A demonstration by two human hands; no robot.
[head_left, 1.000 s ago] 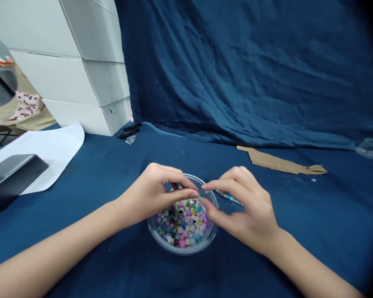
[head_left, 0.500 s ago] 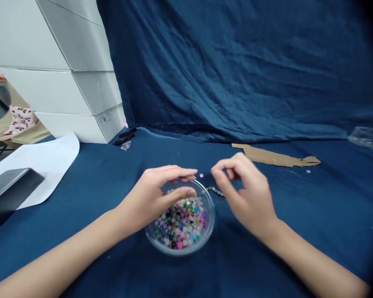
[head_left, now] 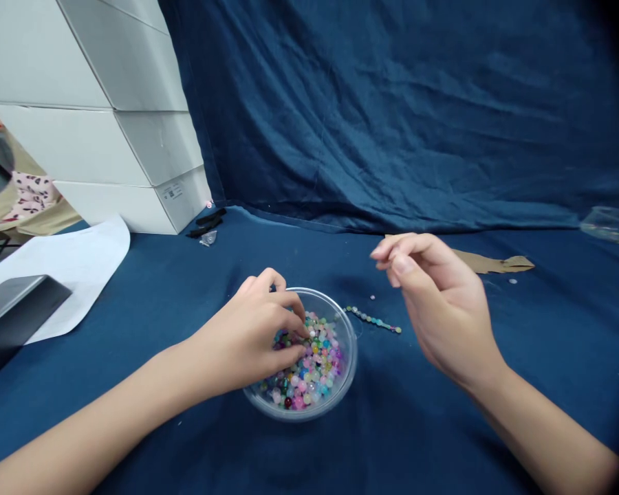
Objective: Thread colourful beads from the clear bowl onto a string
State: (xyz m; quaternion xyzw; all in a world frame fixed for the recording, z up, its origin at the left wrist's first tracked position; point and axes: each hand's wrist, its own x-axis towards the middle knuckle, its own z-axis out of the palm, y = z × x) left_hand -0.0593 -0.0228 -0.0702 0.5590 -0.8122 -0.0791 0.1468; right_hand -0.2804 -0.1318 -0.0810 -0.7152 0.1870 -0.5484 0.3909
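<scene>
Head view: a bowl (head_left: pixel 309 414) of beads (head_left: pixel 314 375) is being reached into by the left hand (head_left: pixel 255 330), its fingers curled with a narrow gap; whether a bead is being pinched cannot be told. The right hand (head_left: pixel 446 313) is being held above the blue cloth (head_left: pixel 417 426), thumb and fingertips nearly together; whether anything is being gripped cannot be told. Between bowl and right hand, a strand (head_left: pixel 374 320) is lying, its left end just beside the rim, with a loose bead (head_left: pixel 372 297) behind it.

Beads could be spilled by a rim caught on the left hand; the strand could be dragged by a low right-hand sweep. Movement is being limited by paper (head_left: pixel 103 254) toward the cloth's left edge and by boxes (head_left: pixel 87 141) and a curtain (head_left: pixel 392 117) at the back edge; more room is being offered rightward. The front edge is not being shown.
</scene>
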